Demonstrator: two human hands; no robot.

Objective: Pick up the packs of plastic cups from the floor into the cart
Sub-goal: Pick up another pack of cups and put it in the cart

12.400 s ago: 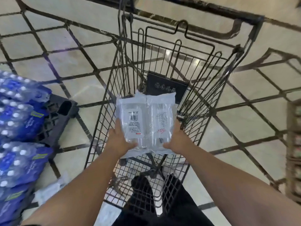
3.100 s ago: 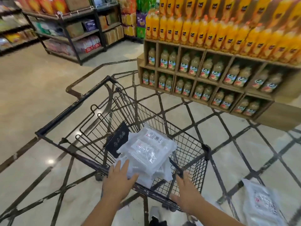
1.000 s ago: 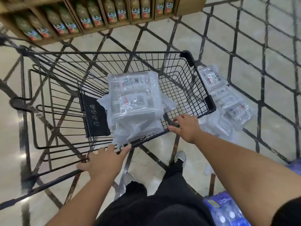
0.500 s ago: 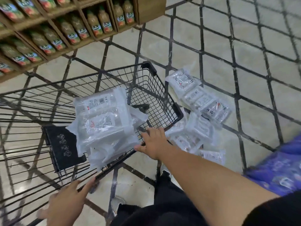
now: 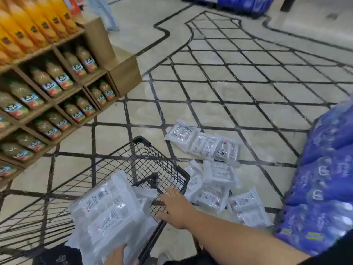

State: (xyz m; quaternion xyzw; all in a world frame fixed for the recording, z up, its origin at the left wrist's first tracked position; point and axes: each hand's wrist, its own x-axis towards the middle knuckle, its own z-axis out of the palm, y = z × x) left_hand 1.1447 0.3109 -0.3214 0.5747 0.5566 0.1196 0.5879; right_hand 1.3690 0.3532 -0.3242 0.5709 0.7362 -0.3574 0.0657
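Packs (image 5: 212,196) lay scattered on the floor (image 5: 248,92) just beside the cart (image 5: 142,140).
Over its near rim rested the right hand (image 5: 175,209), grip slack, fingers extended, holding nothing; the left hand (image 5: 118,255) touched the stacked packs (image 5: 107,211) inside, grip unclear.

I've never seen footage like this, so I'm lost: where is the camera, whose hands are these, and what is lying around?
No machine here: a person wears a camera on the head, looking down at their own hands. The right hand rests on the rim of the cart; whether it grips is unclear. The left hand, at the bottom edge, touches the cup packs already in the cart, and loose packs lie on the floor beside it. Juice shelves stand left, blue water packs right.
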